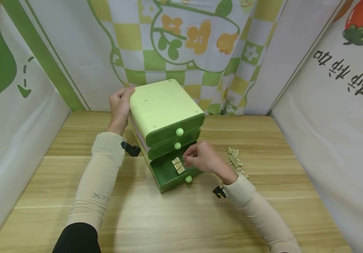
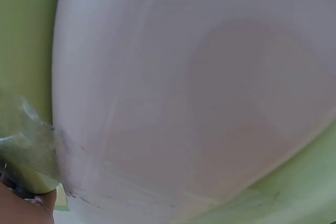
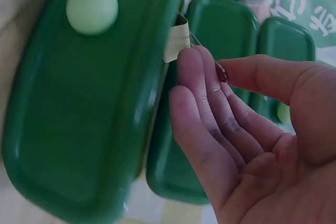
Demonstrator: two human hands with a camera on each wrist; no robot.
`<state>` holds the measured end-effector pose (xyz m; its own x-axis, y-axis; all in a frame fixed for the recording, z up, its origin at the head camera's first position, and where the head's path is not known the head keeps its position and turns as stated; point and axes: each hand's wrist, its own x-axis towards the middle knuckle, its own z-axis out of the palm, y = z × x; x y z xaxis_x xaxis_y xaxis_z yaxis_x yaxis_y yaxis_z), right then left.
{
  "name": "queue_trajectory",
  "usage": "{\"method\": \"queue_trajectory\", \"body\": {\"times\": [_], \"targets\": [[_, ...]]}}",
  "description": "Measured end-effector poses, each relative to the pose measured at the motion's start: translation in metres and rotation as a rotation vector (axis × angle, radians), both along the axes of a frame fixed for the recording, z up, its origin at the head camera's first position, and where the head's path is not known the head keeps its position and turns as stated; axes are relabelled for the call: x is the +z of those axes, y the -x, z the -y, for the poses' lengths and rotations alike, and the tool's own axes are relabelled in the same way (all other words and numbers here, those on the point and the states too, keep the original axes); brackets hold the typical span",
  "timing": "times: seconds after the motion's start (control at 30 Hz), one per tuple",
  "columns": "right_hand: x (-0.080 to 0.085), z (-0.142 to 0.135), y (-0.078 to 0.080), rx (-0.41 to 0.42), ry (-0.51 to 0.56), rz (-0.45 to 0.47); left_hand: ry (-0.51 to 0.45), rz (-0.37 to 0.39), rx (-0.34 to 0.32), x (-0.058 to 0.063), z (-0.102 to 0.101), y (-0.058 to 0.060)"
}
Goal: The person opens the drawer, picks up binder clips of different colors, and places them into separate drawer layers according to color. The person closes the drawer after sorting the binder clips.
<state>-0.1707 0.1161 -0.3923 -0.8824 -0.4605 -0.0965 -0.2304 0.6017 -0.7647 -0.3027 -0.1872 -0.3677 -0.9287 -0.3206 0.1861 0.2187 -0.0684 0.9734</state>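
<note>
A light green desktop drawer unit (image 1: 165, 102) with dark green drawer fronts stands on the table. My left hand (image 1: 120, 105) grips its back left corner; some of the fingers are hidden behind it. The bottom drawer (image 1: 169, 184) is pulled out, and cream binder clips (image 1: 178, 166) lie in it. Over that drawer, my right hand (image 1: 205, 158) pinches a binder clip (image 3: 177, 43) by its wire handle between thumb and fingers. In the left wrist view, the unit's pale side panel (image 2: 184, 87) fills most of the picture.
More binder clips (image 1: 235, 161) lie in a loose group on the wooden table (image 1: 143, 225), right of the unit. The top drawer knob (image 1: 179, 132) and middle drawer knob (image 1: 177, 146) are on pushed-in drawers. A checked curtain (image 1: 187, 45) hangs behind.
</note>
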Motion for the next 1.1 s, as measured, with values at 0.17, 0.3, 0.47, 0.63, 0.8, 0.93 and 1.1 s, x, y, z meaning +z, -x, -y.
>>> {"method": "queue_trajectory", "body": {"times": [0.17,0.3,0.47,0.63,0.8,0.93,1.1], "targets": [[-0.013,0.014,0.002,0.043,-0.03,0.0,-0.019,-0.009,-0.012,0.001,-0.001,0.0],[-0.02,0.025,0.0,0.062,-0.084,-0.038,-0.018,-0.014,-0.014,0.0,-0.001,0.0],[-0.025,0.036,-0.001,0.069,-0.149,-0.066,-0.027,-0.017,-0.022,0.001,-0.002,0.0],[-0.029,0.045,-0.004,0.106,-0.154,-0.053,-0.028,-0.023,-0.013,0.001,-0.001,-0.001],[-0.029,0.043,-0.009,0.105,-0.158,-0.097,-0.017,-0.02,-0.023,0.001,-0.002,-0.002],[-0.026,0.029,-0.011,0.047,-0.164,-0.153,-0.016,-0.009,-0.028,0.001,-0.002,-0.002],[-0.014,0.001,-0.011,0.036,-0.12,-0.179,-0.019,-0.013,-0.015,0.0,-0.001,-0.001]]}}
